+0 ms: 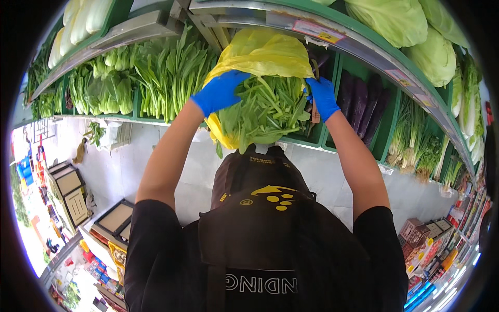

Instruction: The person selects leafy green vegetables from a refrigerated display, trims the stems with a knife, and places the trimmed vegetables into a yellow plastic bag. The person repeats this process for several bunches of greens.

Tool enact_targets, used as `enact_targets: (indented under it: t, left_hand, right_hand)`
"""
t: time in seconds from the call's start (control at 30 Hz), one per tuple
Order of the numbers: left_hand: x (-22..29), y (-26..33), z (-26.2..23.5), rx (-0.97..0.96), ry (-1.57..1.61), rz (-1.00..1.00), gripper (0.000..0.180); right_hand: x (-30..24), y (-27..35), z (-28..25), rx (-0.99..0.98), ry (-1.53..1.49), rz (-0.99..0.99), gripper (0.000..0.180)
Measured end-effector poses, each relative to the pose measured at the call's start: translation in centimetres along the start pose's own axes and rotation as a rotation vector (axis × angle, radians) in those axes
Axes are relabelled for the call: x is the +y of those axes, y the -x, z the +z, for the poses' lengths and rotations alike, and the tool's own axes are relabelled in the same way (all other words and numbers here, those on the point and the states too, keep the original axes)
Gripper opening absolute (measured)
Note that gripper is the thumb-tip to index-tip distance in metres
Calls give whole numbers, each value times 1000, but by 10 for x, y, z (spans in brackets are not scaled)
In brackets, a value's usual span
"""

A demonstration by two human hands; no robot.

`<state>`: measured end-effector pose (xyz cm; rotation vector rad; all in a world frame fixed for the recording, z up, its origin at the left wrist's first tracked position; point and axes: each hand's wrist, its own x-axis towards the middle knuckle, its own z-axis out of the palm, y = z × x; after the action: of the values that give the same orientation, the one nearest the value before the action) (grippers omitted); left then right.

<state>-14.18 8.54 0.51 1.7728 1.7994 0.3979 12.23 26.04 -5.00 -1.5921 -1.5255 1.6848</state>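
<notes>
A yellow plastic bag (262, 49) lies wide-mouthed over the green crates, its mouth toward me. Loose leafy greens (270, 106) with long stems fill the mouth and spill over its near edge. My left hand (221, 93), in a blue glove, is closed at the left side of the mouth, on the bag and against the leaves; its fingertips are partly hidden. On the other side, my right hand (324, 98), also blue-gloved, pinches the bag's right edge. What lies under the bag is mostly hidden.
Leafy bunches (171, 78) and bok choy (106, 86) fill crates to the left. Long purple eggplants (361, 104) and spring onions (408, 127) lie to the right. A metal-edged upper shelf (332, 36) with cabbages (431, 57) overhangs the crates. Boxes (67, 190) stand lower left.
</notes>
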Motion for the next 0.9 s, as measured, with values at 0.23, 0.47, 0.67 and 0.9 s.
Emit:
enact_targets:
  t: [0.23,0.47,0.67,0.9]
  left_hand:
    - [-41,102,93,845,121,-420,51]
    - [-55,143,170,165,1383,-747,44]
    - [20,118,102,467,1590,-724,35]
    - [87,104,4,750,1119,-419,33]
  right_hand:
    - [-44,8,7,59,-140,-102,29]
    - [-78,-2,14,-8,-50,-47,34]
    - [-105,-11,7,-79,-164,-160,35]
    - [-86,-59,-55,-405,-516,-408,23]
